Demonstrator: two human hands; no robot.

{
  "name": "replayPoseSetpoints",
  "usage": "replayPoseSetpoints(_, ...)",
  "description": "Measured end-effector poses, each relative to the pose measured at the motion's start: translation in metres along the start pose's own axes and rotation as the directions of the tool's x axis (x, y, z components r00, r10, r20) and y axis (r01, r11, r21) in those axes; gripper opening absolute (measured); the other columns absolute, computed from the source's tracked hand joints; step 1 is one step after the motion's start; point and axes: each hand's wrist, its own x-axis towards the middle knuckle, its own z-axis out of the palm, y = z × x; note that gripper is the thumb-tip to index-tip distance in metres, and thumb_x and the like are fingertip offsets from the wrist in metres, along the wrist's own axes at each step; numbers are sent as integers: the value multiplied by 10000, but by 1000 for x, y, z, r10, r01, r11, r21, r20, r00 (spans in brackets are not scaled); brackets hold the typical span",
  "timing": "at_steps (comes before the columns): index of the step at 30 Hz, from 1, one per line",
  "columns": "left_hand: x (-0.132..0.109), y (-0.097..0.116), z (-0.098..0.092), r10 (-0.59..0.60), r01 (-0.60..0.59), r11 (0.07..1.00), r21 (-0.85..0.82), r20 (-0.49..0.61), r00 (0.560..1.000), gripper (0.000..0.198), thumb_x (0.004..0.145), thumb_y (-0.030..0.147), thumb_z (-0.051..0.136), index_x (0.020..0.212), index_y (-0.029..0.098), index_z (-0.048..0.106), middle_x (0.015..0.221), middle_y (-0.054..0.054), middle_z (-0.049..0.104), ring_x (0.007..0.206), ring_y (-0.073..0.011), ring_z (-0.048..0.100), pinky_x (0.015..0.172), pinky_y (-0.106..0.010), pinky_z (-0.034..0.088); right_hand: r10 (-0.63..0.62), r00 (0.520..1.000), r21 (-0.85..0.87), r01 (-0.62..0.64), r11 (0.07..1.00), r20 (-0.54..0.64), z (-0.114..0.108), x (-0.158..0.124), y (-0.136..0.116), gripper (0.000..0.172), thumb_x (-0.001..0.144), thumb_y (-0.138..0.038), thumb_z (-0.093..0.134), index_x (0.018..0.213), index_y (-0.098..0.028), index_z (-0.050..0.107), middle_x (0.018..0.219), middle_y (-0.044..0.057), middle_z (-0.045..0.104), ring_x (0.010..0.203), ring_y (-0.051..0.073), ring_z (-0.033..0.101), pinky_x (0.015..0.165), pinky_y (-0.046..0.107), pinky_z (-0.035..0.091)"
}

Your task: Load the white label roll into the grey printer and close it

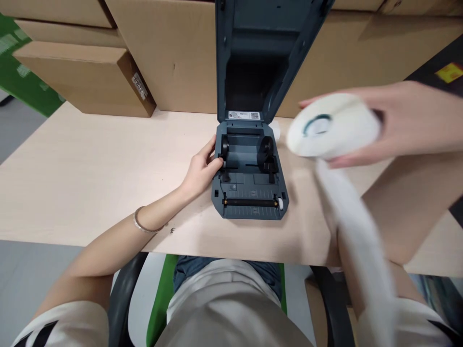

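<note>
Pale desk (90,173) just beyond the lap. Left hand (200,171), fingers loosely spread, resting against the left flank of the label printer (249,193). Right hand (408,120) clamped around a white label roll (333,126), held in the air to the right of the open bay, core facing left, loose strip (358,231) trailing down. Nothing between the bay's two holders. Lid (260,48) raised; cardboard boxes (173,53) behind.

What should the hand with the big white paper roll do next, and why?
Probably lower the white paper roll in the right hand between the black roll holders of the open blue-grey label printer: nothing sits there, and the left hand rests on its side.
</note>
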Motion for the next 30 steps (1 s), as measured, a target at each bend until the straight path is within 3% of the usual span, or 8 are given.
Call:
replayPoseSetpoints(3, 0, 0, -2, 14, -14, 998, 57, 1, 1000, 794, 866, 316, 631, 1624, 142, 468, 1686, -80, 510, 1596, -349, 458, 1377, -486, 365, -122, 990, 56, 126, 990, -77, 33, 31, -37, 840, 715, -735, 834, 1455, -378, 658, 1482, -11, 669, 1341, 398, 641, 1220, 575, 513)
replayPoseSetpoints(5, 0, 1, -2, 18, -18, 996, 87, 2, 1000, 805, 866, 328, 627, 1627, 127, 460, 1699, -96, 489, 1608, -358, 437, 1388, -489, 338, -162, 984, 94, 168, 981, -69, 50, 45, -52, 808, 753, -617, 843, 1480, -327, 640, 1492, 32, 660, 1352, 375, 631, 1211, 535, 513)
replayPoseSetpoints(7, 1, 1, -2, 21, -22, 994, 107, 12, 1000, 813, 864, 332, 620, 1632, 129, 449, 1695, -97, 495, 1617, -363, 418, 1389, -501, 328, -169, 984, 124, 174, 977, -48, 60, 53, -59, 822, 736, -606, 847, 1461, -272, 647, 1450, 72, 682, 1316, 384, 643, 1164, 544, 527)
replayPoseSetpoints(11, 1, -2, -1, 12, -15, 993, 118, 30, 999, 843, 866, 342, 585, 1657, 117, 399, 1690, -106, 500, 1604, -364, 438, 1356, -508, 386, -200, 978, 121, 205, 971, -51, 70, 59, -57, 861, 715, -657, 832, 1433, -212, 665, 1368, 109, 707, 1248, 390, 661, 1095, 545, 531)
replayPoseSetpoints(19, 2, -10, -3, 9, -9, 989, 150, 3, 1000, 814, 882, 381, 577, 1647, 146, 427, 1686, -103, 508, 1605, -366, 437, 1348, -520, 385, -194, 981, 62, 193, 979, 12, 79, 63, -55, 808, 764, -636, 796, 1483, -301, 638, 1362, 79, 694, 1266, 381, 642, 1052, 517, 532)
replayPoseSetpoints(24, 2, -8, -1, 8, -5, 987, 160, -14, 1000, 827, 878, 379, 552, 1646, 102, 421, 1679, -119, 513, 1573, -367, 479, 1308, -496, 441, -179, 982, 62, 175, 983, 67, 81, 67, -56, 769, 755, -578, 802, 1454, -294, 656, 1429, 65, 682, 1299, 376, 630, 1063, 501, 523)
replayPoseSetpoints(30, 2, -8, 0, 15, -13, 989, 149, -12, 1000, 798, 881, 355, 542, 1640, 132, 441, 1682, -104, 510, 1509, -343, 556, 1254, -456, 494, -139, 984, 57, 133, 989, 108, 93, 77, -55, 755, 756, -492, 807, 1448, -234, 648, 1462, 76, 685, 1283, 350, 658, 1061, 466, 523)
